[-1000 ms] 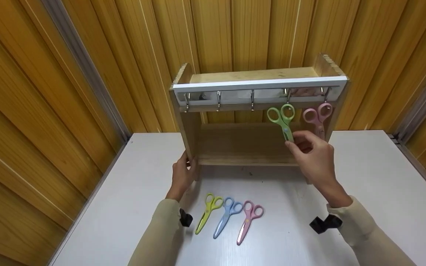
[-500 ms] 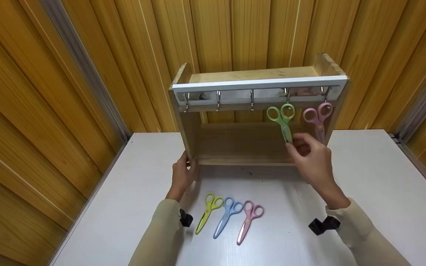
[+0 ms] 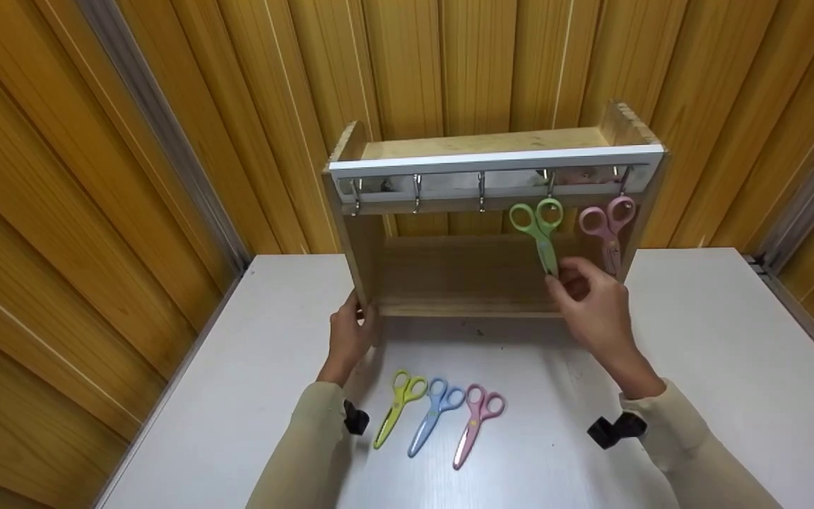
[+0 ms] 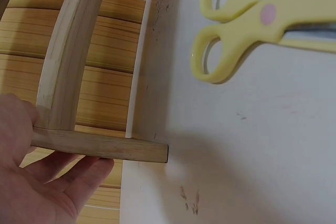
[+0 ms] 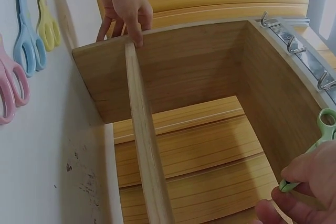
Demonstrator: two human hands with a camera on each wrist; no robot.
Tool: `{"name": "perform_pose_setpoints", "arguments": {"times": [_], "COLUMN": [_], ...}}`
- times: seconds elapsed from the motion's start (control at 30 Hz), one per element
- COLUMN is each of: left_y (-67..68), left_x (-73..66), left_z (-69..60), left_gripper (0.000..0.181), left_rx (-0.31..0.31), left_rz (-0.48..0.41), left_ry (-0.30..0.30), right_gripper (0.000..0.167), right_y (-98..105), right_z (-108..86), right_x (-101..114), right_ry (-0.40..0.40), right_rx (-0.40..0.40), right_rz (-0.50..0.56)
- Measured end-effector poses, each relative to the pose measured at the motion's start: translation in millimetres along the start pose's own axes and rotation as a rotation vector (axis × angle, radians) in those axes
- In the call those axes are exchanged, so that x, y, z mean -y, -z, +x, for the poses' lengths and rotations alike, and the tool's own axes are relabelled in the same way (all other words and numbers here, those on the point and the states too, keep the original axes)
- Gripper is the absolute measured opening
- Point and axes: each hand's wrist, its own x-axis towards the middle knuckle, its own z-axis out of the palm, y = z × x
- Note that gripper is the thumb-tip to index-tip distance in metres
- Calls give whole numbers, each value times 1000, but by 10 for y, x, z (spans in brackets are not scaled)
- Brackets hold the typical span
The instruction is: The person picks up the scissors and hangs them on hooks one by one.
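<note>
In the head view, green scissors (image 3: 538, 233) hang blades down, their right loop at a metal hook (image 3: 550, 182) of the rail. My right hand (image 3: 594, 307) pinches their blade tip between thumb and fingers; the right wrist view shows the green tip (image 5: 287, 185) there. Beside them, pink scissors (image 3: 608, 230) hang at the rightmost hook. My left hand (image 3: 350, 332) grips the lower left side panel of the wooden shelf (image 3: 463, 309), fingers behind the board (image 4: 100, 145) in the left wrist view.
On the white table (image 3: 273, 396) before the shelf lie yellow scissors (image 3: 398, 410), blue scissors (image 3: 435, 416) and a second pair of pink scissors (image 3: 476, 424). Three hooks on the rail's left, such as the middle hook (image 3: 481, 191), carry nothing. Wood-patterned panels (image 3: 478, 71) stand behind.
My right hand has shifted slightly down and left, and the green scissors' blades have swung a little left with it. My left hand and the other scissors have stayed put.
</note>
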Motion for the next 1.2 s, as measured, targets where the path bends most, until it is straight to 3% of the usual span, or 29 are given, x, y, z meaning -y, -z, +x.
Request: {"name": "perform_pose_setpoints", "arguments": {"times": [0.57, 1.2], "left_y": [2, 6], "left_x": [-15, -4], "left_z": [-6, 1], "left_gripper": [43, 42], "left_rx": [-2, 4], "left_rz": [2, -7], "left_ry": [-7, 2], "right_gripper": [19, 21], "right_y": [-19, -26], "right_z": [-3, -2], "right_x": [-33, -56], "right_ry": [8, -4], "right_rx": [10, 74], "right_rz": [-12, -3]}}
